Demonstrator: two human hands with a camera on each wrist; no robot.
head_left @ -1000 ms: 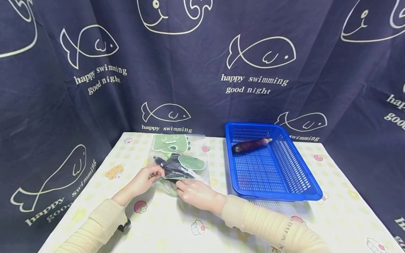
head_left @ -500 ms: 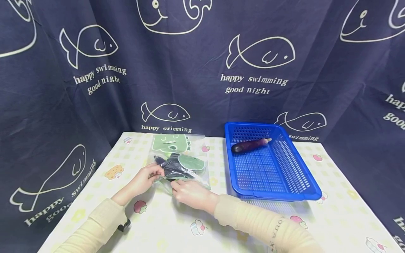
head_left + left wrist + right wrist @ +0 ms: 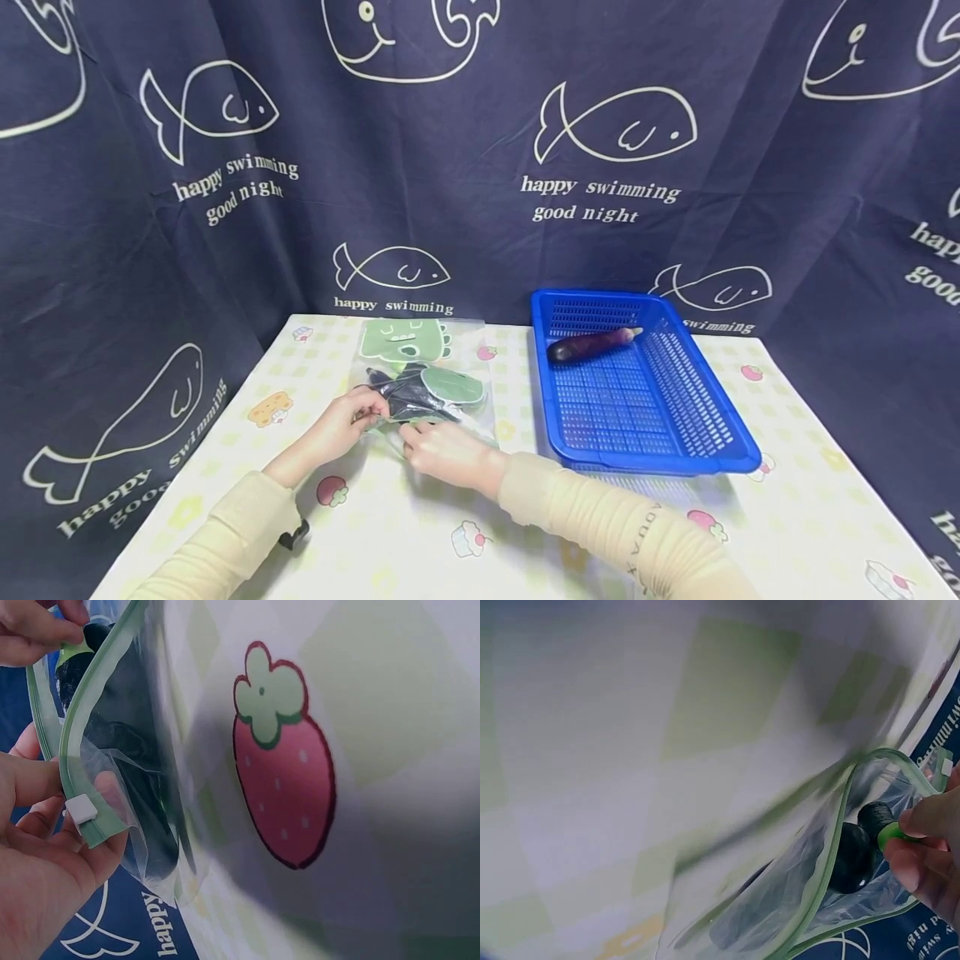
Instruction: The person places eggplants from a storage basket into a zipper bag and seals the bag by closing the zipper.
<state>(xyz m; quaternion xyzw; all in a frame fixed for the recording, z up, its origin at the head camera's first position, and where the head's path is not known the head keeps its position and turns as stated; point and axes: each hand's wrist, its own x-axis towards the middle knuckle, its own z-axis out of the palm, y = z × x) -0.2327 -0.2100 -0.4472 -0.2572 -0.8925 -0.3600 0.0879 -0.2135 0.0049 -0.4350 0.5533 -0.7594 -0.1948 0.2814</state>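
A clear zip bag (image 3: 405, 342) with a green dinosaur print lies on the table, dark long items inside. My left hand (image 3: 358, 414) grips the left end of its mouth; in the left wrist view its fingers hold the green zip strip (image 3: 75, 742) beside the white slider (image 3: 81, 808). At the parted mouth, my right hand (image 3: 450, 454) pinches the bright green end (image 3: 891, 836) of a dark, rough-skinned vegetable (image 3: 875, 817), whose kind I cannot tell. Against it, inside the bag, sits a smooth, rounded dark item (image 3: 853, 859).
To the right stands a blue perforated basket (image 3: 660, 467) with a purple eggplant (image 3: 592, 344) in it. A patterned cloth (image 3: 405, 542) covers the table, and a navy fish-print curtain (image 3: 480, 167) hangs behind and at both sides.
My right hand has shifted a little left along the bag's mouth, toward my left hand. The left hand keeps its place on the bag, and the basket stays put.
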